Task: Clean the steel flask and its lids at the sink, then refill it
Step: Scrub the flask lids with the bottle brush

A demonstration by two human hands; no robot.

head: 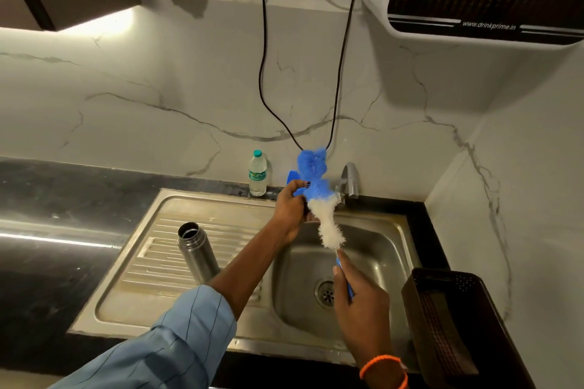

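Both hands grasp: right hand (360,303) the blue-and-white bristle bottle brush (319,199) handle, left hand (292,211) its bristles above the steel sink (373,249); open steel flask (197,251) stands on the drainboard.

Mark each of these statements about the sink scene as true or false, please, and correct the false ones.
1. The steel flask stands open on the sink's draining board. True.
2. The right hand holds the bottle brush by its handle. True.
3. The brush is inside the flask. False: it is held in the air above the basin.
4. The plastic water bottle lies on its side. False: it stands upright, capped, behind the sink.
5. The left hand rests on the flask. False: it is up by the brush's bristles.
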